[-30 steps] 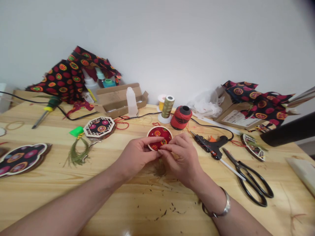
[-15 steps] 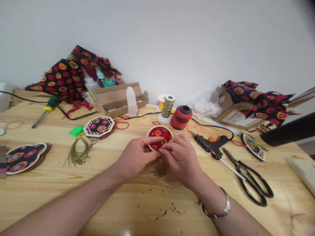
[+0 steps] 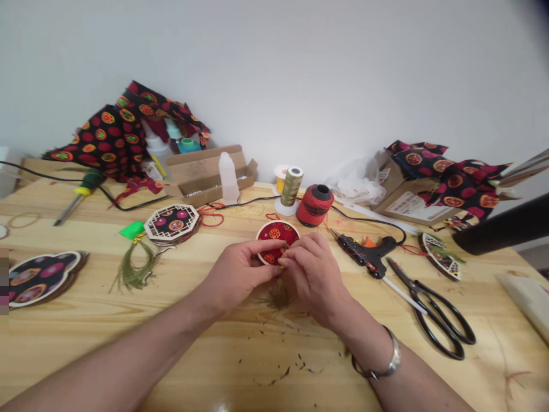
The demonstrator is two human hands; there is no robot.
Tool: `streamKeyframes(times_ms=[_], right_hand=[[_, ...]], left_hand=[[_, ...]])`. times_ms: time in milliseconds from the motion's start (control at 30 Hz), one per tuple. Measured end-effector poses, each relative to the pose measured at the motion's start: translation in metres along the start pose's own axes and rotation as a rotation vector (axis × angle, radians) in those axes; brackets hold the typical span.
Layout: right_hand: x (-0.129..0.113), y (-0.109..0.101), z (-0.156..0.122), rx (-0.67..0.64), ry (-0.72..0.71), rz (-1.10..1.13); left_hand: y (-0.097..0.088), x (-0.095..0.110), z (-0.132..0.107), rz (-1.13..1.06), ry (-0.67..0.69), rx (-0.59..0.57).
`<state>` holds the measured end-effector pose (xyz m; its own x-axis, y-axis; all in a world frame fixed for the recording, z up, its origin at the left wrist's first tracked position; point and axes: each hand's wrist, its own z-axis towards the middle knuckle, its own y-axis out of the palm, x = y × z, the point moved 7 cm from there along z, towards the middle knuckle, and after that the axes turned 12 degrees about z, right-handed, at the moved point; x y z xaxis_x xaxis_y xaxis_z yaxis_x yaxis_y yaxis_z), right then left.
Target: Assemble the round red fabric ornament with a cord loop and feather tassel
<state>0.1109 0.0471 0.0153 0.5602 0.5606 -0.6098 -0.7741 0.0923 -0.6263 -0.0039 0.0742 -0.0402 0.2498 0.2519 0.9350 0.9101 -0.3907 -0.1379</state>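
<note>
A round ornament with red patterned fabric inside a pale wooden rim is held over the middle of the table. My left hand grips its left and lower edge between thumb and fingers. At its lower right, the fingers of my right hand are pinched together where a tassel meets the rim. The olive tassel hangs below, partly hidden by my right hand. What exactly the right fingertips pinch is too small to see clearly; a yellowish bit shows there.
Right of my hands lie a black glue gun and large scissors. Behind stand a red thread spool and an olive thread cone. An octagonal ornament lies left, near a screwdriver. Dark scraps are scattered in front.
My right fingertips have shifted slightly at the ornament's lower edge, and a yellowish bit now shows there. The left hand keeps its grip.
</note>
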Motion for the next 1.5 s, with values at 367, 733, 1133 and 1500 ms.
streamKeyframes(times_ms=[367,733,1133,1500], right_hand=[[0.014,-0.001,-0.006,0.030,0.283,0.117],[0.017,0.017,-0.012,-0.093,0.409,0.278],[0.009,0.020,-0.011,-0.168,0.287,0.198],[0.010,0.023,-0.014,-0.228,0.307,0.209]], left_hand=[[-0.009,0.003,0.001,-0.150,0.018,0.068],[-0.013,0.005,0.001,-0.160,0.016,0.113],[-0.011,0.004,0.002,-0.190,0.037,0.087],[-0.012,0.000,0.004,-0.237,0.033,0.091]])
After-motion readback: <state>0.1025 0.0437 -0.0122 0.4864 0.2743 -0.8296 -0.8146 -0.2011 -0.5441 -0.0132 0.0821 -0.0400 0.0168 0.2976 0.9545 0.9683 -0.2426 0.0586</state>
